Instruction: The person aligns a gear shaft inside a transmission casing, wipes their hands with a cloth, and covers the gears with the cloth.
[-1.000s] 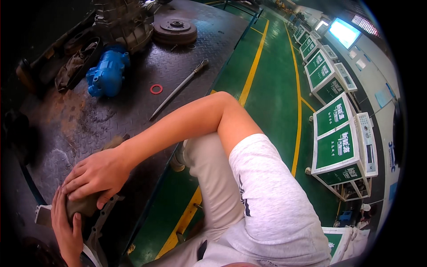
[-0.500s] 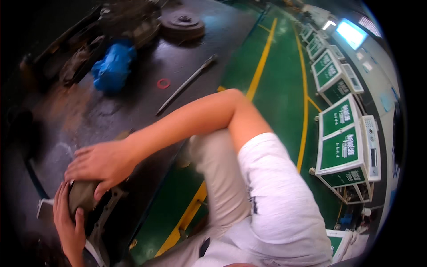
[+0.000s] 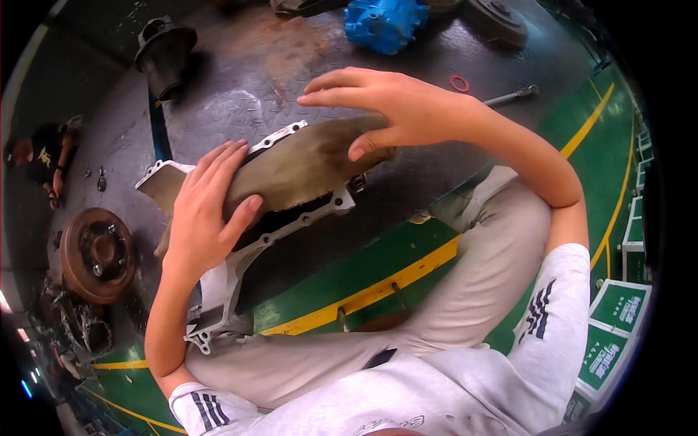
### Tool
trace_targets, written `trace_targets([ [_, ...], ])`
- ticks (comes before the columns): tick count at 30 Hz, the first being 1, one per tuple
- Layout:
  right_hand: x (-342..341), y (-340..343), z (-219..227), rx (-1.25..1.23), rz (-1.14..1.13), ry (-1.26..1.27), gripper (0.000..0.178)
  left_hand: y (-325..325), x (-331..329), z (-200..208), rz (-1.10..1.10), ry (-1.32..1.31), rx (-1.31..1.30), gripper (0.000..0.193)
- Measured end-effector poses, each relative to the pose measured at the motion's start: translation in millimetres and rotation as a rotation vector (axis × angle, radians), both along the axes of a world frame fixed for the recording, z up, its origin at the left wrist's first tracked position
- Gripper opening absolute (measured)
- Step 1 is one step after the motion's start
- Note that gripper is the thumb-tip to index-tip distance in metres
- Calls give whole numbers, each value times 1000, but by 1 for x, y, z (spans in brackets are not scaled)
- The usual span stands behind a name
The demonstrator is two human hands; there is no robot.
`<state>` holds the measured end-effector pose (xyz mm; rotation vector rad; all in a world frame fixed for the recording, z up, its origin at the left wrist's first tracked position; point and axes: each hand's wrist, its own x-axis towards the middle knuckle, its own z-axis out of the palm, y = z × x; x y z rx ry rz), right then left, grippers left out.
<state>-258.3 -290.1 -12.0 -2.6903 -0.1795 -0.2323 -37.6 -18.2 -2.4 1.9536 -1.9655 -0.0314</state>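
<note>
A brown-olive rag [image 3: 298, 166] with a frayed edge lies across a pale cast-metal housing [image 3: 265, 241], covering much of it. The housing's flange with bolt holes shows along both sides of the cloth. My left hand [image 3: 206, 211] lies on the rag's left part, its fingers stretched out and its thumb apart. Over the rag's right end is my right hand [image 3: 396, 105], fingers spread and thumb pointing down at the cloth. Whether that thumb touches the rag I cannot tell.
The dark workbench [image 3: 349, 251] carries a blue machine part [image 3: 385, 22], a red ring [image 3: 459, 83], a long metal bar [image 3: 512, 96], a rusty hub disc [image 3: 98, 254] and a dark flanged part [image 3: 163, 54]. Another person [image 3: 47, 160] is at far left. Green-panelled carts [image 3: 611, 341] stand right.
The view has swung left. My right hand has moved away from my left hand to the rag's other end, with its fingers spread. More of the rag and housing now shows.
</note>
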Motion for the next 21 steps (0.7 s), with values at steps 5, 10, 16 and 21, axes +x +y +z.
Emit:
trace_targets([
  [5, 15, 23, -18, -102, 105, -252, 100, 3, 3, -2, 33, -27, 6, 60],
  [10, 25, 59, -40, -78, 102, -212, 103, 13, 12, -3, -6, -33, -44, 62],
  [16, 1, 58, -46, -75, 119, -190, 101, 8, 5, -18, -26, -3, -99, 64],
  [21, -21, 35, -55, -369, 186, -107, 105, -5, 8, -35, -80, 12, -196, 59],
])
